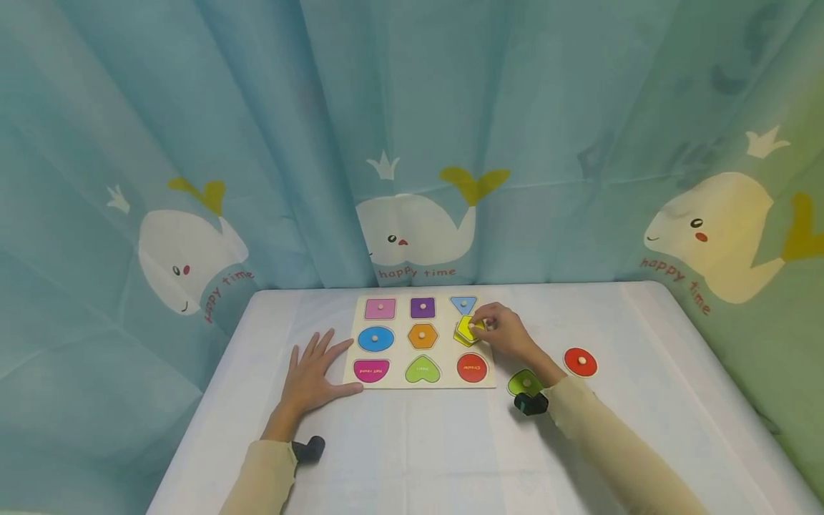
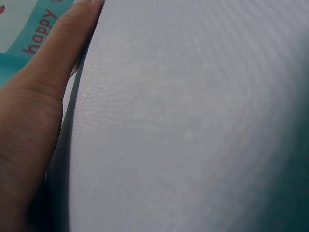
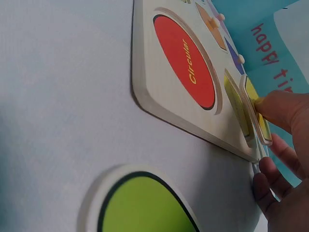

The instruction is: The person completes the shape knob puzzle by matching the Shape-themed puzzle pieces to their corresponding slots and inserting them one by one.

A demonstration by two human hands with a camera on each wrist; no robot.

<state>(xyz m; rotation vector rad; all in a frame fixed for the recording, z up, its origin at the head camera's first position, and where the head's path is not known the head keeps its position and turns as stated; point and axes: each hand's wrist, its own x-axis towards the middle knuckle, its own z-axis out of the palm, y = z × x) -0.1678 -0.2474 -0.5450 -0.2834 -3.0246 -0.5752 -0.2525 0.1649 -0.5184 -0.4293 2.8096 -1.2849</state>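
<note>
My right hand (image 1: 505, 330) pinches the knob of a yellow puzzle piece (image 3: 258, 108), tilted just over its yellow recess (image 3: 236, 104) in the wooden puzzle board (image 1: 393, 354). My left hand (image 1: 309, 379) lies spread at the board's left side, its fingertips and thumb right at the edge. Knobbed pieces sit in the board: a pink square (image 1: 380, 309), a purple square (image 1: 423, 308), a blue triangle (image 1: 463, 305), a blue oval (image 1: 376, 339) and an orange hexagon (image 1: 422, 336). The front row shows bare recesses: half round (image 1: 371, 370), heart (image 1: 422, 370) and circle (image 1: 472, 368).
On the white table (image 1: 412, 450), right of the board, lie a red round piece (image 1: 581, 362) and a green piece (image 1: 524, 383), the latter partly covered by the right wrist camera (image 1: 531, 404). A blue whale-print curtain (image 1: 553, 229) hangs behind the table.
</note>
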